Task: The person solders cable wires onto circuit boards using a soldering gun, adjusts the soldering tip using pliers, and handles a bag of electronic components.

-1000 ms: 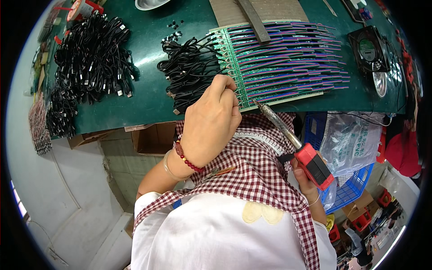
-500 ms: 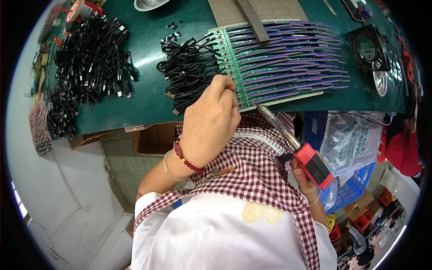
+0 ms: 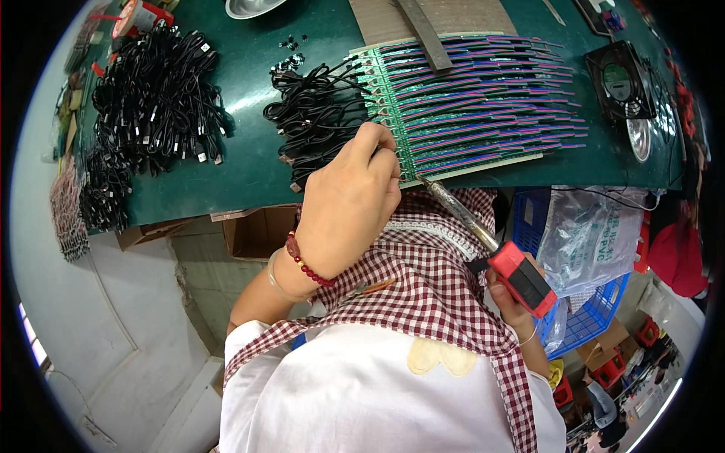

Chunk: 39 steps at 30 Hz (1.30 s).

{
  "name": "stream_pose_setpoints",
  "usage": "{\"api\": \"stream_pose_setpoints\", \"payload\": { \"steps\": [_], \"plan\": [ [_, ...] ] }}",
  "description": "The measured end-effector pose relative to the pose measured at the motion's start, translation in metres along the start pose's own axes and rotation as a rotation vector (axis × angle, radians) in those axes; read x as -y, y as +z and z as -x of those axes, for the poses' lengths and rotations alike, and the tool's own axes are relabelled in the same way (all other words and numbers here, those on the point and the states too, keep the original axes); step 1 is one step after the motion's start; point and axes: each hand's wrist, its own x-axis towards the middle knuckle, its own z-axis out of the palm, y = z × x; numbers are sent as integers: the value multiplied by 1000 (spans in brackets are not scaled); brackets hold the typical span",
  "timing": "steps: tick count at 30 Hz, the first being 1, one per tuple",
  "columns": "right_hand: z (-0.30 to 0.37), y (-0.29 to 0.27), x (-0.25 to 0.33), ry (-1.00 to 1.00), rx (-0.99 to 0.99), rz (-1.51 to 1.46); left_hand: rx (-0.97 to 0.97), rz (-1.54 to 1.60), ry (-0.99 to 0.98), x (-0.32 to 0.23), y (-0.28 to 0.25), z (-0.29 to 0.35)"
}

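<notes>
My right hand (image 3: 515,302) grips a soldering iron (image 3: 522,278) by its red and black handle, its metal shaft slanting up and left. The iron's tip is at the near left corner of a green circuit board panel (image 3: 389,102), close to my left fingertips. My left hand (image 3: 351,200) is closed in a pinch over the panel's left edge; my own fingers hide what is between them. Black cables (image 3: 313,121) run to that edge. From the panel, several rows of multicoloured wires (image 3: 483,109) stretch to the right.
A flat metal bar (image 3: 424,38) lies across the panel's far side and a cardboard sheet (image 3: 377,21). A large pile of black USB cables (image 3: 155,98) covers the table's left. A small fan (image 3: 618,81) stands at right. Below the table edge are a blue crate (image 3: 589,321) and a plastic bag (image 3: 589,241).
The soldering iron's tip has shifted slightly left and down, closer to my left fingertips. My left wrist has moved a little to the left, its fingers still pinched at the panel's edge.
</notes>
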Motion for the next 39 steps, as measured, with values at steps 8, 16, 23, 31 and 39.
{"api": "stream_pose_setpoints", "payload": {
  "steps": [8, 16, 23, 31, 39],
  "plan": [
    [-5, 2, 4, 31, 20, -52, 47, -3, 33, 3, -4, -2],
    [1, 5, -5, -111, 0, 63, 26, -33, 40, 1, -3, -2],
    [-3, 3, 4, -21, 55, 28, 22, -54, 44, 0, -3, -3],
    [26, 10, -19, 64, -129, -178, 33, -134, 52, -1, -1, -4],
    [21, 8, -18, 172, -27, -335, 29, -174, 58, -3, 0, -4]
  ]
}}
